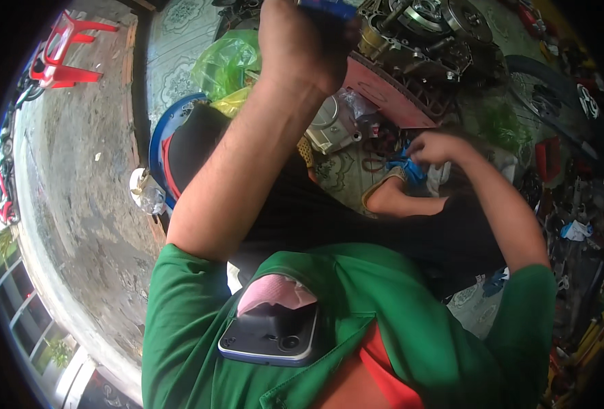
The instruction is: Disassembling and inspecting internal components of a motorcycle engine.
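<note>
My left hand (302,44) is clenched on a blue handle (326,8) at the engine's (425,31) edge; my right hand (433,146) pinches something blue, barely visible, among crowded parts on the patterned mat (346,174), open concrete (77,177) to my left

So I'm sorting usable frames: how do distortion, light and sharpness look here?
Head view: strong fisheye, the concrete floor curves toward a black rim; even daylight, no harsh glare; the left hand is close and slightly soft, the right hand and engine sharper.
</note>
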Demonstrator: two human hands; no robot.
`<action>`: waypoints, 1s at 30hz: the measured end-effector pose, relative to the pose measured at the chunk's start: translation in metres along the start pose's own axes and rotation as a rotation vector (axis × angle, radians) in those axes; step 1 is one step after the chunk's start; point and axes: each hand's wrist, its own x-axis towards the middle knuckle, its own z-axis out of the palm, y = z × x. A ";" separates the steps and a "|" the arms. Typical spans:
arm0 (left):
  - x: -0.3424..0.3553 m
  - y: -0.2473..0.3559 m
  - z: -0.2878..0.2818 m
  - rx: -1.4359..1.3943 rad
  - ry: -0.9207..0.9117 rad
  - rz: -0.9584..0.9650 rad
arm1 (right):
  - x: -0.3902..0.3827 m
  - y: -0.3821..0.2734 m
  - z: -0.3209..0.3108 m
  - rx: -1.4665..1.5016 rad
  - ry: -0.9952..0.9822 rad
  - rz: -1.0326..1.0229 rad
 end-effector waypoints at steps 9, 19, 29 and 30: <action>-0.018 -0.013 0.058 -0.092 -0.157 -0.306 | 0.139 0.117 0.109 0.012 0.809 0.394; 0.008 -0.036 0.041 0.091 -0.340 -0.156 | -0.138 0.116 -0.037 0.173 0.451 0.173; 0.012 -0.035 0.033 0.246 -0.170 -0.041 | -0.164 0.044 0.004 1.477 0.692 -1.352; 0.013 -0.029 0.034 0.255 -0.179 -0.025 | -0.150 0.028 0.012 1.526 0.800 -1.178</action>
